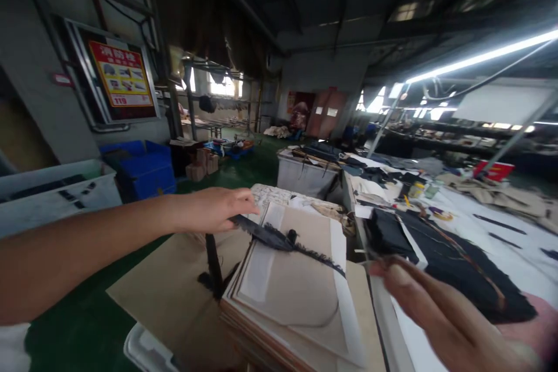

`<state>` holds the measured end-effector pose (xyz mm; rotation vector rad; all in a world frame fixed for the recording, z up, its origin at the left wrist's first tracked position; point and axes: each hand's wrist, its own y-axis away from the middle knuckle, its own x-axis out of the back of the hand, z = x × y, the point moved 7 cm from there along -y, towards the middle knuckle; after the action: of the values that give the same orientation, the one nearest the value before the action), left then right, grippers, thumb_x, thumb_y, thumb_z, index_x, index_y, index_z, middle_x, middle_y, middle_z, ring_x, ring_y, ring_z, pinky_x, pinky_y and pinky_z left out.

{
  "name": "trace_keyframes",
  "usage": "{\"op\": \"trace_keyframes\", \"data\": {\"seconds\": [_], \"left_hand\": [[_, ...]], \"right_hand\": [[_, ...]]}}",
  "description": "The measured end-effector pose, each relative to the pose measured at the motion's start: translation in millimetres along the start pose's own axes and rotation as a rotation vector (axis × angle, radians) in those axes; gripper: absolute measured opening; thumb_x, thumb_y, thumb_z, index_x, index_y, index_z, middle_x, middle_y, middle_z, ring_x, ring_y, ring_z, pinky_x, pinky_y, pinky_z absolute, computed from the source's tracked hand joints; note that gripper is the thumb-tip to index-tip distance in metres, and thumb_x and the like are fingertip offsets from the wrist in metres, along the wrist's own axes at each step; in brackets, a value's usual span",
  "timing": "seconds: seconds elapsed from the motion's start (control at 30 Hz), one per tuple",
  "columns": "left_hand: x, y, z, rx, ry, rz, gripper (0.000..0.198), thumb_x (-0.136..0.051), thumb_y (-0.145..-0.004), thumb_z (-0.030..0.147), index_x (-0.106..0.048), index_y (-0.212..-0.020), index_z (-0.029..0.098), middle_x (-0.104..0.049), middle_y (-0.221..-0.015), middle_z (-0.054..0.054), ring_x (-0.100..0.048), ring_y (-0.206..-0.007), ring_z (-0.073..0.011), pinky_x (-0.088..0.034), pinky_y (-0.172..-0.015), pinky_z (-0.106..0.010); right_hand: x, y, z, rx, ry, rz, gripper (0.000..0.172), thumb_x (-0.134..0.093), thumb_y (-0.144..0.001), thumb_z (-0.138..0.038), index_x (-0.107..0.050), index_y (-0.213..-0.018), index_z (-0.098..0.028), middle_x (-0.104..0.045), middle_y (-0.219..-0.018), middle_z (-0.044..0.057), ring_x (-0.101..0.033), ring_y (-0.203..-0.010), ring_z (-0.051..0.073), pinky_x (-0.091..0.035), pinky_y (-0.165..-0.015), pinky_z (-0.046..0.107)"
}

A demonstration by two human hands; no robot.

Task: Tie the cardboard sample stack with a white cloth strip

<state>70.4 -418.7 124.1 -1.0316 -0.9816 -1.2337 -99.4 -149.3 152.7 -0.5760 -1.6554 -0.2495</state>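
My left hand (213, 209) is closed on one end of a dark frayed fabric strip (265, 233). The strip runs across a stack of beige and white card sheets (300, 290) and has a small knot or bunch near its middle. To the right of the stack is my right hand (440, 308), smeared by motion. Its fingers look stretched out, with nothing visible in them. Another dark strip (213, 261) hangs by the stack's left side, over a large brown board (170, 296).
A worktable (462, 226) on the right bears black fabric (462, 267), cut pieces and small bottles. A blue bin (142, 168) and a white bin (56, 186) stand at left. Behind the stack is a grey-white container (303, 174). Green floor (244, 165) shows between them.
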Motion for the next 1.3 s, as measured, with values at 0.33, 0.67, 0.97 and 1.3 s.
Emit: {"op": "trace_keyframes", "data": {"seconds": [0.33,0.67,0.97,1.3], "left_hand": [[2.5,-10,-29,-0.176,0.268,-0.022,0.028,-0.052,-0.09,0.027,-0.072,-0.076,0.014,-0.066,-0.072,-0.002,-0.058,-0.07,-0.012,-0.039,-0.066,-0.021],[17.3,-25,-24,-0.32,0.18,0.151,0.019,-0.055,-0.082,0.017,-0.074,-0.078,0.017,-0.07,-0.077,-0.005,-0.063,-0.077,-0.0171,-0.041,-0.07,-0.025],[29.8,-24,-14,-0.353,-0.002,0.158,0.028,-0.052,-0.091,0.026,-0.069,-0.073,0.014,-0.067,-0.077,-0.007,-0.061,-0.069,-0.0174,-0.038,-0.058,-0.027],[46.3,-27,-32,-0.28,0.142,0.182,0.03,-0.061,-0.067,0.004,-0.073,-0.089,0.019,-0.069,-0.084,-0.004,-0.064,-0.081,-0.02,-0.043,-0.068,-0.026]], "right_hand": [[-50,-66,-160,0.144,0.411,-0.134,0.033,-0.039,-0.098,-0.045,-0.058,-0.091,-0.019,-0.068,-0.082,0.006,-0.064,-0.063,0.021,-0.024,-0.049,0.03],[-43,-104,-204,0.195,0.729,-0.285,0.032,-0.042,-0.098,-0.035,-0.065,-0.091,-0.014,-0.07,-0.078,0.012,-0.067,-0.068,0.022,-0.028,-0.046,0.028],[-29,-133,-207,0.165,0.707,-0.428,0.035,-0.048,-0.093,-0.043,-0.07,-0.085,-0.018,-0.069,-0.07,0.009,-0.065,-0.065,0.021,-0.032,-0.052,0.025],[-11,-138,-208,0.072,0.621,-0.49,0.037,-0.05,-0.089,-0.047,-0.071,-0.085,-0.017,-0.065,-0.067,0.004,-0.051,-0.052,0.012,-0.024,-0.049,0.025]]}}
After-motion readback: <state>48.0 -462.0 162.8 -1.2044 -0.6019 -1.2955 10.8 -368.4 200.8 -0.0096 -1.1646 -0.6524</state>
